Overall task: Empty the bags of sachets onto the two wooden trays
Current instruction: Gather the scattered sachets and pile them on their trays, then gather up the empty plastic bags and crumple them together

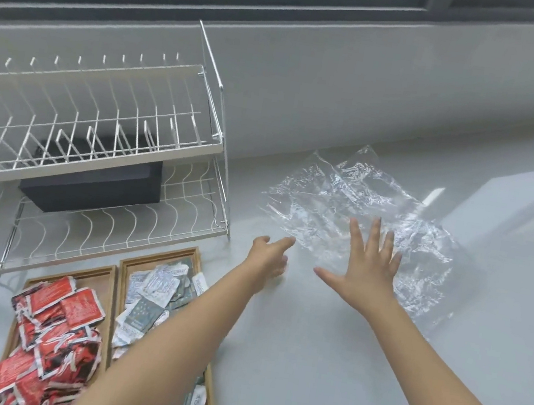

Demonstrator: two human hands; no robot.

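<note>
Two wooden trays stand side by side at the lower left. The left tray [108,277] holds a heap of red sachets [55,337]. The right tray [197,254] holds white and grey sachets [155,293], partly hidden by my left forearm. Crumpled clear plastic bags [345,200] lie flat and empty on the grey counter to the right. My right hand [364,269] is spread with straight fingers over the bags' near edge. My left hand [270,254] reaches toward the bags' left edge with its index finger extended; it holds nothing.
A white two-tier wire dish rack [96,128] stands behind the trays, with a black box [94,187] on its lower tier. A grey wall and a window run along the back of the grey counter [304,364].
</note>
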